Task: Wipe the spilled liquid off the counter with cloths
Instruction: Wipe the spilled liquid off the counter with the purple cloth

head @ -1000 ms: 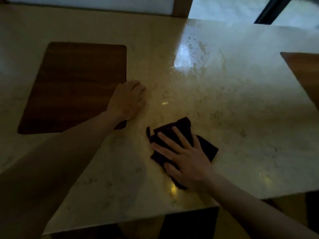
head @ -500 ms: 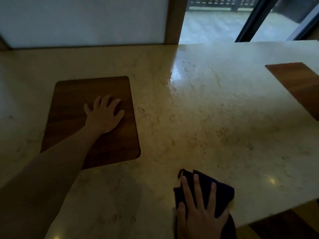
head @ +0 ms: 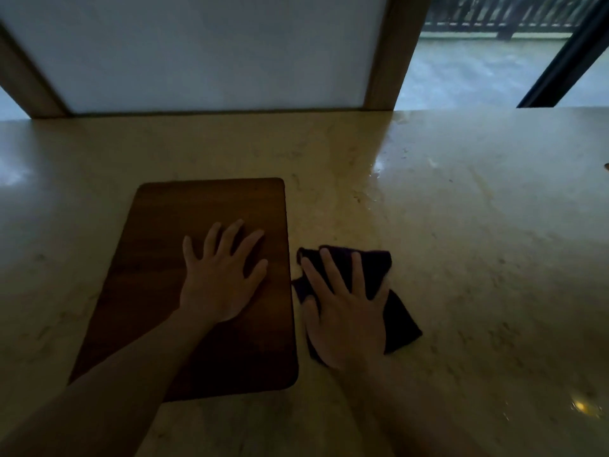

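Non-task items: wooden board, wall panel, glass door.
Dark wooden board (head: 158, 258), rounded corners, lies flat left of frame centre, long side running away from camera. White panel (head: 211, 51) fills upper left and centre, wood-toned frame post (head: 384, 61) on its right edge. Upper right: dark slanted door frame (head: 560, 61), paved terrace (head: 478, 77) outside, railing (head: 504, 18) at top edge.

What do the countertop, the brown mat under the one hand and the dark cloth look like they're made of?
Countertop: looks like polished marble or similar stone, cream with faint veining and glossy reflections.
Brown mat, under the left hand: seems wood or wood veneer, with visible grain, rounded corners and a matte finish.
Dark cloth, pressed flat by the right hand: soft fabric, possibly microfibre; it folds and looks non-shiny.
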A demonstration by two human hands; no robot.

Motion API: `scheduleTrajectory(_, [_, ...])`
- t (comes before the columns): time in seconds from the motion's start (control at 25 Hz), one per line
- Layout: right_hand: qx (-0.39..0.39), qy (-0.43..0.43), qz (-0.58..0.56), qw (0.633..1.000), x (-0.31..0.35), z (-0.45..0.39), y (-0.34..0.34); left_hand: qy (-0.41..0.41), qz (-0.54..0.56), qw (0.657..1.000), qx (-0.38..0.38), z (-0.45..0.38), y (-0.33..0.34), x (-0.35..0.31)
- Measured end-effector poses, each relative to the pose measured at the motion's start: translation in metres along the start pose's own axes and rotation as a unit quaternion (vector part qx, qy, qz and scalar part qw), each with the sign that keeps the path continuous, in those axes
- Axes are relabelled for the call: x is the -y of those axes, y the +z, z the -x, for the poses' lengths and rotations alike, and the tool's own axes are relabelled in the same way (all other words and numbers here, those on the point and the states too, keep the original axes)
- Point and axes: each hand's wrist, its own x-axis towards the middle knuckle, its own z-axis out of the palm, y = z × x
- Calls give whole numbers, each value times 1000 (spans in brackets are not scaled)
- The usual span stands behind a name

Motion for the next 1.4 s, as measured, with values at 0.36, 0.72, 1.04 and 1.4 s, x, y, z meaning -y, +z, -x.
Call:
scheduleTrajectory(0.36, [53,-123,29,991,-32,-318,-38,-22,-8,1000,3,1,1,3])
scheduleTrajectory(0.72, [52,-126,31,990,-117,-389,-63,-24,-14,1000,4,0,-1,2])
scheduleTrajectory(1.04, [65,-313,65,945,-91,-148,-36,-77,-80,992,-66,15,-4,-23])
scheduleTrajectory(1.4, [128,-361,80,920,-134,225,-26,115,174,977,-35,288,23,-208])
